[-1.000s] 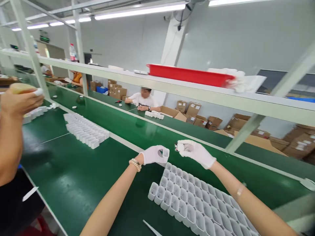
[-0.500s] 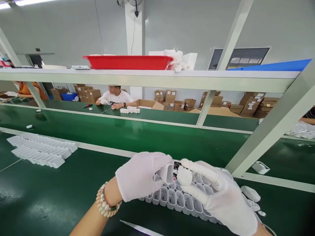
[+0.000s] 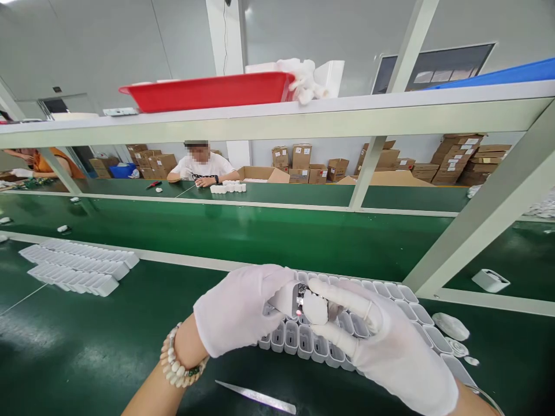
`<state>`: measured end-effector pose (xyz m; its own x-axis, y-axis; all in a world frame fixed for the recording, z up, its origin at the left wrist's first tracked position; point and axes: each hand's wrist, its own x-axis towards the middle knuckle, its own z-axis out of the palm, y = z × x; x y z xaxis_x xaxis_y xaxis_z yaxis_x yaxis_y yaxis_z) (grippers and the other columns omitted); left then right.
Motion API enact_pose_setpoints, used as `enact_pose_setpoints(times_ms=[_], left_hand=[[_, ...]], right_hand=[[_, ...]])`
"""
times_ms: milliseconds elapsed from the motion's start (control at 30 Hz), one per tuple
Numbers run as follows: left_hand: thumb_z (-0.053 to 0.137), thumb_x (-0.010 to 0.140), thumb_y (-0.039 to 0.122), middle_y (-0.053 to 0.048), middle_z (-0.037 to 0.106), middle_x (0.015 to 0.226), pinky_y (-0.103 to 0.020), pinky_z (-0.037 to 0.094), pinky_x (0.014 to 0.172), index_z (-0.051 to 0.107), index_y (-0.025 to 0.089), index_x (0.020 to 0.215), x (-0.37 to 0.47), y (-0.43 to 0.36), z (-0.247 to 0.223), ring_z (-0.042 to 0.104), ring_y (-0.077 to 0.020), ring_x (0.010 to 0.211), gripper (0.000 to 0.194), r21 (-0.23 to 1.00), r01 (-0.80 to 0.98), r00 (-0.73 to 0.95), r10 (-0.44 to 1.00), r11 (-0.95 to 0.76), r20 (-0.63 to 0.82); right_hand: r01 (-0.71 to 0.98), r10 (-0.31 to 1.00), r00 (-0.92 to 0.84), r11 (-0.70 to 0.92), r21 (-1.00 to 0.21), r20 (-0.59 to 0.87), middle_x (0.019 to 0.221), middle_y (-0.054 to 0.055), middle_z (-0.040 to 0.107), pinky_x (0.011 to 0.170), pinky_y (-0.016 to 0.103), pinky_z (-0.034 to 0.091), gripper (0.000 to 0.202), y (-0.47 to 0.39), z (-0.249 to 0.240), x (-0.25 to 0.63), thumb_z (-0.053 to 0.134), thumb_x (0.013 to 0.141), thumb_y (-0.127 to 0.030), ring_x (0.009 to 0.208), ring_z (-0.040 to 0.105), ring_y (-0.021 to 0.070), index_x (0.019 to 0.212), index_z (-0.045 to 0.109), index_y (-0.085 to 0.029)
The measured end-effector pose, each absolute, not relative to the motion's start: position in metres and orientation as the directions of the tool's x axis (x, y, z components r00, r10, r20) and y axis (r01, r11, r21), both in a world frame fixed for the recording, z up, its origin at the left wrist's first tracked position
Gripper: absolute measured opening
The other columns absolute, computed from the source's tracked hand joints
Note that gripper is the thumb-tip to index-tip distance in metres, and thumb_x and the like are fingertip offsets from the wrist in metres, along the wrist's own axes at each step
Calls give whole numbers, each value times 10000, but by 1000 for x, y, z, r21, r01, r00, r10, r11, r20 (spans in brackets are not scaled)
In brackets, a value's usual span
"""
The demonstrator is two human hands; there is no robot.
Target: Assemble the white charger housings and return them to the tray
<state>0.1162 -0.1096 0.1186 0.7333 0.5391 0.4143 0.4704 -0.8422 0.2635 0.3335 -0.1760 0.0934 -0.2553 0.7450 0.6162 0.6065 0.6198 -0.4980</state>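
Note:
In a white glove, my left hand (image 3: pixel 240 309) is closed around a small white plastic housing (image 3: pixel 284 299), its mouth turned to the right. My gloved right hand (image 3: pixel 377 335) pinches a white rounded part (image 3: pixel 315 307) between thumb and fingers. A dark circuit board (image 3: pixel 300 293) with small components shows on that part's left side, at the mouth of the housing. Part of the board seems to sit inside the housing. Beneath both hands stand rows of open white housings (image 3: pixel 306 341), partly hidden by my gloves.
More white housings (image 3: pixel 78 266) stand in rows at the left. A pointed metal strip (image 3: pixel 255 396) lies at the near edge. A white rounded piece (image 3: pixel 451 326) and a white box (image 3: pixel 491 280) are at right. A shelf (image 3: pixel 277 121) with a red tray (image 3: pixel 208 92) crosses overhead; a co-worker (image 3: pixel 203 164) sits opposite.
The circuit board and white rounded part have moved left, up to the housing's mouth, closing the gap. Both hands have shifted slightly left in the picture, and the camera view has tilted.

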Motion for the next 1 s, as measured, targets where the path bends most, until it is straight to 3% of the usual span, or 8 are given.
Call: enact_pose_setpoints(times_ms=[200, 500, 700, 833, 1000], left_hand=[[572, 790, 109, -40, 706, 1042, -317, 531, 817, 622, 192, 1092, 117, -111, 116, 672, -201, 913, 317, 293, 455, 723, 541, -841, 430], [604, 776, 99, -7, 710, 989, -280, 515, 816, 640, 204, 1019, 120, -109, 119, 663, -172, 878, 267, 397, 435, 745, 570, -808, 345], [614, 748, 120, -10, 712, 977, -275, 533, 801, 650, 210, 1003, 124, -107, 120, 671, -180, 863, 273, 429, 454, 745, 597, -781, 299], [625, 748, 119, -14, 726, 1012, -280, 542, 814, 662, 218, 1027, 125, -108, 122, 682, -186, 891, 298, 449, 404, 752, 569, -797, 334], [676, 771, 174, -8, 729, 1049, -298, 542, 873, 673, 226, 1047, 124, -110, 119, 681, -189, 947, 281, 478, 428, 694, 618, -767, 370]], right_hand=[[685, 811, -235, 530, -501, 537, 1223, 6, 711, 543, 244, 627, 308, -181, 95, 330, 597, 922, -243, 1033, 715, 237, 1213, 613, -341], [686, 844, -236, 496, -533, 482, 1216, 6, 713, 612, 264, 637, 232, -184, 97, 327, 579, 921, -243, 1066, 701, 249, 1136, 646, -303], [669, 856, -247, 490, -559, 454, 1236, 29, 702, 709, 299, 648, 343, -178, 89, 329, 591, 930, -264, 1098, 688, 246, 1268, 570, -316], [657, 735, -228, 601, -456, 639, 1146, 52, 726, 864, 408, 610, 481, -171, 77, 332, 628, 922, -277, 1010, 711, 241, 1366, 445, -302], [765, 573, -261, 614, -196, 777, 971, 61, 742, 766, 409, 603, 255, -170, 74, 333, 577, 963, -276, 878, 724, 244, 1211, 519, -269]])
